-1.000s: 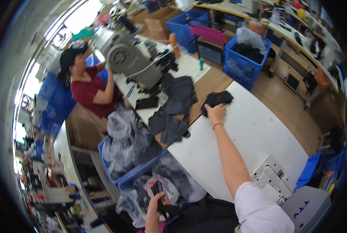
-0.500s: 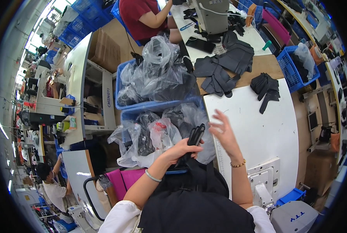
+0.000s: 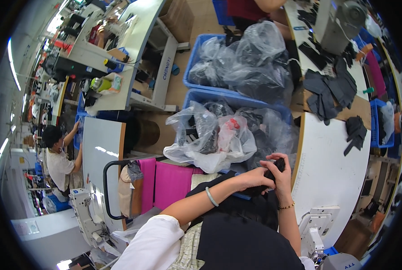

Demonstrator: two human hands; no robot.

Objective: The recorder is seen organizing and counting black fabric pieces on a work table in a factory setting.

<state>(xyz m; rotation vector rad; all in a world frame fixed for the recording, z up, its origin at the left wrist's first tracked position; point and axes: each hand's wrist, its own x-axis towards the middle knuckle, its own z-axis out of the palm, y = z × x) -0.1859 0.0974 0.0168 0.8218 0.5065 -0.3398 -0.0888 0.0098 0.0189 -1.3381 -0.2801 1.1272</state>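
Note:
A bundle of narrow black pieces (image 3: 270, 174), perhaps fabric, is between my two hands, low over the near edge of the front blue bin (image 3: 196, 95). My left hand (image 3: 254, 179) is closed around its lower part, thumb toward the right. From the right, my right hand (image 3: 283, 180) curls its fingers over the top of the same bundle. Much of the bundle is hidden by fingers. Clear plastic bags (image 3: 210, 139) with dark contents and a red-knotted bag (image 3: 228, 130) fill that bin just beyond my hands.
At my right stands a white worktable (image 3: 329, 166) with dark grey glove-shaped pieces (image 3: 322, 96) and a smaller dark stack (image 3: 355, 132). A second blue bin (image 3: 189, 69) of bagged goods lies farther off. Left are a magenta seat (image 3: 169, 180) and a co-worker (image 3: 59, 157); another person (image 3: 248, 15) sits ahead.
My view has turned left. My right hand, raised apart with fingers spread before, has come down onto the black bundle and now grips it together with my left hand.

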